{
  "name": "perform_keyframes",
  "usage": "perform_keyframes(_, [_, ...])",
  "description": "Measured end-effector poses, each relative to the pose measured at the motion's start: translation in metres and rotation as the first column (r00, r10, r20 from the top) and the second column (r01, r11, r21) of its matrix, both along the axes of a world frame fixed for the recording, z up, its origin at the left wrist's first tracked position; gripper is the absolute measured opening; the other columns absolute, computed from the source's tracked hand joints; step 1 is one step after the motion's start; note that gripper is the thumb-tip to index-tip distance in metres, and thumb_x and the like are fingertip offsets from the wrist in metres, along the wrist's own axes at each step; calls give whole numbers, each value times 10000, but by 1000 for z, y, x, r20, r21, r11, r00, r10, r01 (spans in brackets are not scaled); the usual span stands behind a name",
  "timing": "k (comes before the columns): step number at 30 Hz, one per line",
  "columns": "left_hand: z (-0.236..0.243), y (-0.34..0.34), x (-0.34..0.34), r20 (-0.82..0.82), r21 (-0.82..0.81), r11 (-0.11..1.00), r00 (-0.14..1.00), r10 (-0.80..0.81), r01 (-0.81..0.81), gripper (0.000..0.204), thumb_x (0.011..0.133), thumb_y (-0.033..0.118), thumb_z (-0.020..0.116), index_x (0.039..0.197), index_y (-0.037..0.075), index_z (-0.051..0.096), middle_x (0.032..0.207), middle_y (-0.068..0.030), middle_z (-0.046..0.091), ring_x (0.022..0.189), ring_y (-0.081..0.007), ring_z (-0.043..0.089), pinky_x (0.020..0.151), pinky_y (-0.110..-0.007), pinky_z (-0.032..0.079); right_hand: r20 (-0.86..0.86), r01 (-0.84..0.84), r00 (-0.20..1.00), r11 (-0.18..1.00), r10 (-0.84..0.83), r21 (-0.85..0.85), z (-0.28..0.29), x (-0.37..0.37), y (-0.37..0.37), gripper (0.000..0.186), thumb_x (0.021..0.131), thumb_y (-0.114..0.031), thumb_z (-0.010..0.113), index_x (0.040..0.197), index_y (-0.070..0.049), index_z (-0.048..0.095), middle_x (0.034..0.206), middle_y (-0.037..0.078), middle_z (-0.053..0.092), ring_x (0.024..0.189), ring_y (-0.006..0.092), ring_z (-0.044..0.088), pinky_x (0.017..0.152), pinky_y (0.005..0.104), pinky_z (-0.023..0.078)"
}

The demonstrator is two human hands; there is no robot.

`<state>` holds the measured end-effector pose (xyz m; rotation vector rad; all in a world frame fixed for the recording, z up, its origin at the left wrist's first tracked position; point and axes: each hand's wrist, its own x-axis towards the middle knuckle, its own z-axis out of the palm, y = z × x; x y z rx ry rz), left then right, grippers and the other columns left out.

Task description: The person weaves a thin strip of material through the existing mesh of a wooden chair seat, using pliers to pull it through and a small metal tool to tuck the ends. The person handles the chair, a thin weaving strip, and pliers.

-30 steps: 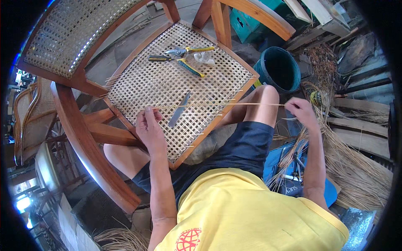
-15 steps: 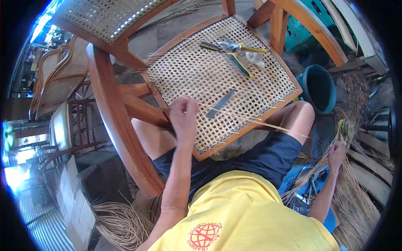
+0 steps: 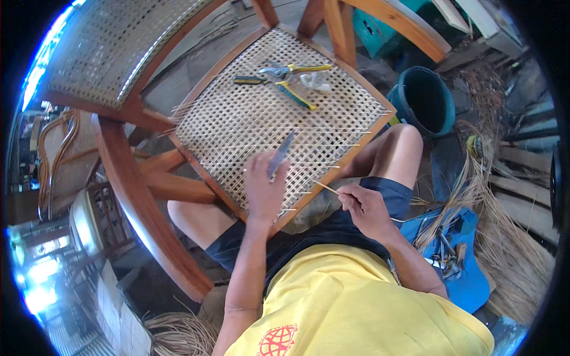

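Note:
A woven cane chair seat (image 3: pixel 237 121) in a brown wooden frame lies before me. My left hand (image 3: pixel 265 187) rests low over the weave, thumb and fingers apart, with no strand visible in them. In the gap beside its thumb a flat knife blade (image 3: pixel 282 152) lies on the cane; the blade's lower end is partly hidden by the hand. Just off the seat's front edge, my right hand (image 3: pixel 365 209) pinches a thin cane strand (image 3: pixel 327 187), whose end points at the frame. Several short strand ends stick up along that edge.
Pliers with yellow and green handles (image 3: pixel 292 92) and a crumpled whitish piece (image 3: pixel 315 82) lie on the seat. A green bucket (image 3: pixel 423 102) stands right. Loose cane fibres (image 3: pixel 504 237) and a blue tool holder (image 3: pixel 469 291) are near my right side. A cane coil (image 3: pixel 181 333) sits lower left.
My right hand came from the fibres at far right to the seat's front edge, holding a strand. My left hand no longer holds the long strand and is opened near the blade. The view has turned slightly.

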<state>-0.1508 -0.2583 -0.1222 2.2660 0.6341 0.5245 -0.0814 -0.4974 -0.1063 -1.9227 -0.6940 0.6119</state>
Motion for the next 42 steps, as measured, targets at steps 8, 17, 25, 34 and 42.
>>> perform_keyframes(8, [-10, 33, 17, -252, -28, 994, 962, -106, 102, 221, 842, 184, 729, 968, 7, 689, 1025, -154, 615, 897, -347, 608, 832, -420, 490, 372, 148, 925, 975, -77, -167, 19, 82, -79, 248, 801, 42, 597, 1040, -21, 626, 952, 177, 619, 904, 391, 600, 814, 418, 492])
perform_keyframes(17, [-1, 4, 25, -257, -314, 930, 926, -276, 190, 137, 1000, 123, 495, 1041, -7, 505, 871, -228, 660, 826, -399, 657, 753, -474, 489, 420, -66, 903, 995, 92, -76, 18, 135, -37, 121, 849, -20, 682, 969, -35, 690, 866, 107, 576, 807, 249, 607, 718, 335, 475])
perform_keyframes(25, [9, -30, 27, -239, -240, 928, 910, -340, 284, 235, 993, 155, 490, 958, -34, 625, 800, -255, 649, 788, -429, 647, 736, -493, 488, 171, -140, 970, 972, 172, -188, -14, 139, -7, 90, 851, -48, 685, 939, -45, 707, 896, 100, 645, 863, 221, 638, 777, 341, 512])
perform_keyframes(34, [17, -41, 54, -590, -69, 920, 727, -350, 387, 280, 1011, 256, 480, 1015, 22, 633, 855, -251, 668, 872, -429, 661, 777, -538, 496, 262, -179, 928, 935, 264, -306, 3, 152, -6, 113, 831, -92, 683, 931, -43, 702, 911, 132, 675, 910, 289, 657, 801, 384, 515])
perform_keyframes(42, [38, -55, 72, -746, 17, 899, 604, -280, 437, 274, 997, 273, 519, 1041, 31, 639, 919, -225, 700, 895, -409, 691, 805, -521, 540, 308, -279, 878, 914, 367, -294, -14, 160, 10, 101, 809, -76, 687, 891, -17, 695, 914, 129, 656, 898, 288, 647, 809, 381, 510])
